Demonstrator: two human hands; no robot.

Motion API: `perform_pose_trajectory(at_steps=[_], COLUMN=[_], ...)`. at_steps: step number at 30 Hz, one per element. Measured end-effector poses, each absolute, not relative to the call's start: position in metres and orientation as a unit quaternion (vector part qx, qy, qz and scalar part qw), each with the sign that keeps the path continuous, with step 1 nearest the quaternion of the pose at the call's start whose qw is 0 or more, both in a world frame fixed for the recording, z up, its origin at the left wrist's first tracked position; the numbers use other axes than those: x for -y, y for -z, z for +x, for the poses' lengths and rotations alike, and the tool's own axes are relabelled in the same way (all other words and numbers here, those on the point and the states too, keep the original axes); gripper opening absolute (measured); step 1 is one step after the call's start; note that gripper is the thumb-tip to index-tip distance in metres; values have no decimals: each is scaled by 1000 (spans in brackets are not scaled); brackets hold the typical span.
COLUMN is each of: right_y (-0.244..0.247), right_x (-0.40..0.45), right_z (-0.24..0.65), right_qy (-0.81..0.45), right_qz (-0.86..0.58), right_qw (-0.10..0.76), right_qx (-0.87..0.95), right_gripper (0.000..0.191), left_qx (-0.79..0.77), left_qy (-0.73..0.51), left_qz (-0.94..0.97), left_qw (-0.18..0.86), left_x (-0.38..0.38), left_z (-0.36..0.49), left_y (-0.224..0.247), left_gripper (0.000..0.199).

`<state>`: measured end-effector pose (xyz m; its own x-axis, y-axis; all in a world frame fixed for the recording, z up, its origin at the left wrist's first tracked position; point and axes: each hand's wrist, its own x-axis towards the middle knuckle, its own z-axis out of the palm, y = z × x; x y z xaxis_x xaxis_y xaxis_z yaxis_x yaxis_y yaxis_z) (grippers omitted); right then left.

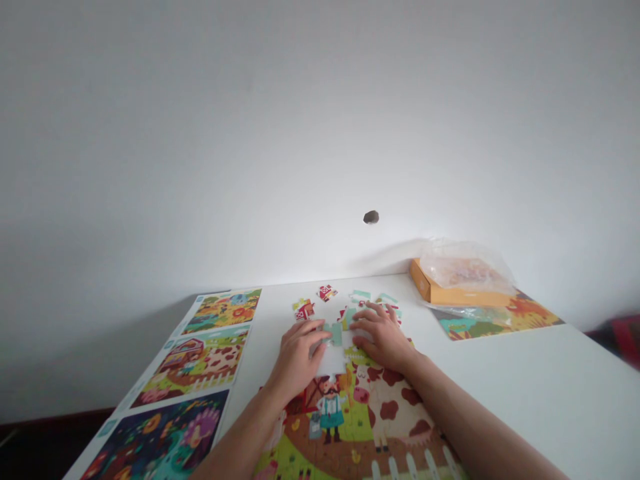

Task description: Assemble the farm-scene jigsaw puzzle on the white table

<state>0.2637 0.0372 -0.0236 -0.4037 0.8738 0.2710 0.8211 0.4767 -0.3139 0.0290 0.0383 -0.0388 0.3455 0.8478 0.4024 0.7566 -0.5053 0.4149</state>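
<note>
A partly assembled farm jigsaw puzzle [350, 427] lies on the table, showing a farmer, a spotted cow and a white fence. Above its upper edge, my left hand [299, 350] has thumb and fingertips closed at the left edge of a pale green puzzle piece [335, 334]. My right hand [383, 339] rests palm down with its fingers spread, over the puzzle's upper right part. Another pale piece [347, 320] lies by its fingertips. The right palm and fingers cover some pieces beneath them.
Loose red barn pieces [327, 293] and pale green pieces [361, 295] lie beyond my hands. Picture sheets [200, 363] line the left side. An orange box [465, 297] under a clear plastic bag [465, 267] stands at back right, partly over another picture [535, 317]. A white wall [250, 167] rises behind.
</note>
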Motion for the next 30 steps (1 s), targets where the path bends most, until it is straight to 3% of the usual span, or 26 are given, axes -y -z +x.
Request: perform_pose_trajectory(at_steps=[14, 22, 24, 26, 29, 30], right_y=[22, 25, 28, 30, 29, 28], right_x=[-36, -31, -32, -33, -32, -32], right_z=[263, 254, 254, 255, 255, 255], right_qy=[-75, -254, -269, -262, -248, -244], right_qz=[-485, -440, -437, -439, -428, -423], right_qw=[265, 344, 348, 344, 329, 324], right_qx=[830, 790, 784, 787, 804, 811], right_gripper=[21, 34, 27, 17, 12, 12], left_qx=[-505, -453, -452, -453, -456, -459], left_qy=[-334, -357, -351, -352, -356, -356], left_qz=[792, 809, 810, 807, 799, 796], left_qw=[83, 117, 129, 139, 163, 170], left_x=[-32, -29, -30, -30, -31, -31], left_z=[33, 35, 35, 35, 35, 35], left_y=[31, 33, 35, 34, 30, 28], left_gripper=[40, 57, 61, 52, 22, 22])
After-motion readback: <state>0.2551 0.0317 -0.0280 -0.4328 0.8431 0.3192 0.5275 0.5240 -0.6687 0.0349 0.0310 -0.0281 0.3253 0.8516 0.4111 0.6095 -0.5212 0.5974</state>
